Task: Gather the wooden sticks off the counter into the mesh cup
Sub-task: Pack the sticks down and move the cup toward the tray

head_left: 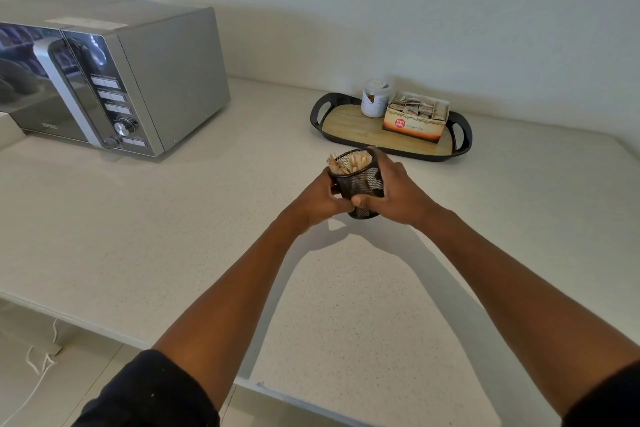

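A black mesh cup (360, 180) stands near the middle of the pale counter (173, 236), tilted slightly away from me. Several wooden sticks (349, 163) fill it, their tips showing above the rim. My left hand (320, 199) grips the cup's left side and my right hand (391, 191) wraps round its right side, thumb across the front. No loose sticks show on the counter.
A silver microwave (114, 80) stands at the back left. Behind the cup lies a black-rimmed wooden tray (349, 130) holding a white jar (375, 97) and a box of tea bags (415, 120). The counter's front edge runs across the lower left.
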`<act>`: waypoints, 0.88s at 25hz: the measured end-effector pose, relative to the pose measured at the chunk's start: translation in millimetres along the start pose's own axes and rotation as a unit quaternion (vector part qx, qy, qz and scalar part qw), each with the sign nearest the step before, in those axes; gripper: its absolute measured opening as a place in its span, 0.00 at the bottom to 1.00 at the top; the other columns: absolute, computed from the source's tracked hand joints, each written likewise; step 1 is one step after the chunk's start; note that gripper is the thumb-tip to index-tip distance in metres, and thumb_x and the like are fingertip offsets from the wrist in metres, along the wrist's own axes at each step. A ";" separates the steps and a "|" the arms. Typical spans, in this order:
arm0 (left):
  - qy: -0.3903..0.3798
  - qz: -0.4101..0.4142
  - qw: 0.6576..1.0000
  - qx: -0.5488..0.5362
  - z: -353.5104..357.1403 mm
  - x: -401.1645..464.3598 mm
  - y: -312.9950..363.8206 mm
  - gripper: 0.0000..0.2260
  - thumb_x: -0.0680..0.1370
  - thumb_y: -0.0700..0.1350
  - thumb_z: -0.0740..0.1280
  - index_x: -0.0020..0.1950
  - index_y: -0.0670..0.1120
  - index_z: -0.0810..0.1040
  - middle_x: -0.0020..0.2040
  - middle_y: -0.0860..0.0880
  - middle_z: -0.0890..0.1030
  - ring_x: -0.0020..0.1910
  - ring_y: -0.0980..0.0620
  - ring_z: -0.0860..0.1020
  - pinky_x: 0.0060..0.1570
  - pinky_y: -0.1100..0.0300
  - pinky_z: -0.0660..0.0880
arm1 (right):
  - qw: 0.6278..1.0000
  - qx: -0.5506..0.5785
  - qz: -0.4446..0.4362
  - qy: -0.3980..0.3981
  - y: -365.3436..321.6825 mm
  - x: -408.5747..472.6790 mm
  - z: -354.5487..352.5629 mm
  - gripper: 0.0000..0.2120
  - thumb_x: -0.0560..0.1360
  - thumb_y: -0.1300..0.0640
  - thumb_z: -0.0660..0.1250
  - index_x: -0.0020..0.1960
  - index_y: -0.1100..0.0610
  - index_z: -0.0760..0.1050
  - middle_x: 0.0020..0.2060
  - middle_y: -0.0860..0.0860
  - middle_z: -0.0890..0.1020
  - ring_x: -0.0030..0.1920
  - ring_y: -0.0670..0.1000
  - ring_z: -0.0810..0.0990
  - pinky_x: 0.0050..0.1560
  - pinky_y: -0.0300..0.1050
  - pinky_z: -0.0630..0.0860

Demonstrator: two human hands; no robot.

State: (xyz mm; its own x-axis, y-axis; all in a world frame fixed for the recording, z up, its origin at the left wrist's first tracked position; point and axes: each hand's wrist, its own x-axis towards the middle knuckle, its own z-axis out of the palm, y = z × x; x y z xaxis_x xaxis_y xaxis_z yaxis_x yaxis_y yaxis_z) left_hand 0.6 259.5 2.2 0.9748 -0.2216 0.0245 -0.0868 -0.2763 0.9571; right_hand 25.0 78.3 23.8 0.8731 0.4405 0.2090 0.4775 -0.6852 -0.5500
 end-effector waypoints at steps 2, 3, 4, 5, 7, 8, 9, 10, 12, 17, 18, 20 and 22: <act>-0.025 -0.010 0.998 -0.056 -3.9 -3.9 -0.7 0.32 0.72 0.41 0.75 0.72 0.48 0.66 0.64 0.49 0.77 0.62 0.50 0.76 0.57 0.60 0.77 | 0.996 0.055 0.004 -0.070 1.5 -4.2 -2.7 0.50 0.67 0.42 0.76 0.78 0.48 0.48 0.71 0.52 0.67 0.65 0.48 0.68 0.63 0.45 0.71; -0.034 -0.012 0.996 -0.082 -4.9 -5.1 -1.5 0.31 0.71 0.41 0.75 0.72 0.47 0.68 0.64 0.48 0.78 0.62 0.49 0.77 0.58 0.57 0.77 | 0.991 0.095 0.023 -0.093 3.0 -5.8 -1.4 0.51 0.66 0.42 0.77 0.77 0.46 0.47 0.71 0.50 0.67 0.66 0.49 0.69 0.61 0.42 0.72; -0.043 -0.014 0.994 -0.103 -5.1 -5.8 -2.7 0.30 0.71 0.41 0.74 0.71 0.47 0.70 0.63 0.46 0.79 0.62 0.47 0.77 0.60 0.54 0.77 | 0.986 0.121 0.048 -0.103 3.0 -7.6 -0.3 0.51 0.65 0.42 0.77 0.77 0.45 0.49 0.70 0.49 0.68 0.66 0.50 0.70 0.59 0.41 0.73; -0.051 -0.018 0.991 -0.120 -5.2 -6.7 -3.8 0.28 0.70 0.40 0.73 0.69 0.46 0.71 0.62 0.45 0.80 0.62 0.46 0.77 0.61 0.52 0.76 | 0.984 0.126 0.069 -0.103 2.7 -8.6 0.3 0.50 0.64 0.42 0.78 0.76 0.45 0.52 0.67 0.48 0.70 0.66 0.51 0.71 0.56 0.39 0.74; -0.058 -0.027 0.988 -0.137 -6.3 -8.3 -5.2 0.25 0.70 0.39 0.71 0.67 0.47 0.73 0.62 0.45 0.79 0.63 0.45 0.77 0.62 0.51 0.76 | 0.990 0.095 0.077 -0.076 0.1 -9.3 -4.9 0.46 0.63 0.45 0.80 0.73 0.47 0.58 0.60 0.46 0.73 0.62 0.51 0.74 0.49 0.34 0.74; -0.052 -0.030 0.990 -0.131 -7.6 -8.2 -5.3 0.25 0.71 0.39 0.70 0.68 0.48 0.72 0.65 0.46 0.78 0.64 0.46 0.76 0.62 0.51 0.75 | 0.993 0.083 0.072 -0.040 -3.1 -9.7 -10.6 0.45 0.63 0.46 0.80 0.72 0.48 0.60 0.59 0.46 0.73 0.61 0.51 0.75 0.47 0.34 0.73; -0.041 -0.035 0.991 -0.120 -9.1 -8.0 -5.2 0.27 0.73 0.39 0.71 0.71 0.47 0.69 0.68 0.47 0.75 0.66 0.47 0.75 0.63 0.51 0.75 | 0.994 0.082 0.067 0.010 -4.9 -9.0 -15.8 0.45 0.62 0.46 0.81 0.71 0.48 0.60 0.59 0.47 0.73 0.60 0.50 0.74 0.48 0.35 0.73; -0.028 -0.043 0.993 -0.108 -10.8 -7.9 -4.8 0.30 0.74 0.38 0.71 0.74 0.47 0.65 0.71 0.47 0.72 0.67 0.48 0.73 0.63 0.51 0.74 | 0.992 0.084 0.060 0.066 -6.2 -8.3 -19.6 0.46 0.61 0.46 0.81 0.71 0.49 0.60 0.61 0.48 0.73 0.59 0.49 0.73 0.49 0.37 0.74; -0.008 -0.053 0.995 -0.086 -11.8 -6.9 -2.4 0.32 0.75 0.37 0.70 0.76 0.46 0.62 0.73 0.47 0.69 0.68 0.47 0.73 0.62 0.51 0.73 | 0.988 0.075 0.057 0.121 -3.8 -6.1 -17.7 0.47 0.60 0.44 0.81 0.71 0.49 0.60 0.64 0.49 0.73 0.61 0.50 0.73 0.53 0.42 0.76; -0.004 -0.035 0.998 -0.056 -4.3 -5.1 6.6 0.29 0.74 0.35 0.70 0.73 0.48 0.66 0.68 0.48 0.75 0.65 0.49 0.75 0.61 0.49 0.74 | 0.993 0.030 0.082 0.082 1.3 -12.6 2.1 0.48 0.58 0.42 0.81 0.70 0.50 0.60 0.65 0.51 0.74 0.63 0.52 0.75 0.56 0.46 0.79; -0.002 -0.033 0.998 -0.056 -4.5 -4.4 7.7 0.29 0.74 0.35 0.69 0.73 0.48 0.65 0.69 0.48 0.74 0.65 0.49 0.75 0.61 0.50 0.74 | 0.992 0.033 0.069 0.103 -1.2 -10.9 -0.8 0.48 0.59 0.42 0.81 0.70 0.50 0.60 0.66 0.51 0.74 0.63 0.52 0.74 0.57 0.47 0.78; 0.003 -0.032 0.998 -0.055 -4.9 -2.5 9.3 0.31 0.75 0.33 0.67 0.75 0.46 0.63 0.70 0.48 0.73 0.65 0.48 0.74 0.59 0.52 0.76 | 0.987 0.029 0.051 0.149 -2.9 -6.3 -6.5 0.48 0.59 0.42 0.81 0.70 0.50 0.59 0.66 0.51 0.73 0.63 0.50 0.73 0.57 0.47 0.77; 0.014 -0.029 0.998 -0.045 -4.2 -2.5 9.1 0.29 0.75 0.30 0.64 0.74 0.46 0.64 0.68 0.48 0.74 0.65 0.49 0.75 0.56 0.54 0.77 | 0.988 0.023 0.065 0.138 -0.4 -7.9 -2.8 0.49 0.58 0.42 0.81 0.70 0.50 0.59 0.66 0.51 0.73 0.64 0.52 0.74 0.58 0.48 0.78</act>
State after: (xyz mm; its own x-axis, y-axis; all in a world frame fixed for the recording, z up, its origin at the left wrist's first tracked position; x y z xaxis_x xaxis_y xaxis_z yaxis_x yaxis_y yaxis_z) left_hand -1.7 261.4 12.0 0.9831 -0.1811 -0.0259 -0.0116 -0.2027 0.9792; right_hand 18.2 73.4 24.6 0.9236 0.1713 0.3429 0.3599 -0.6955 -0.6219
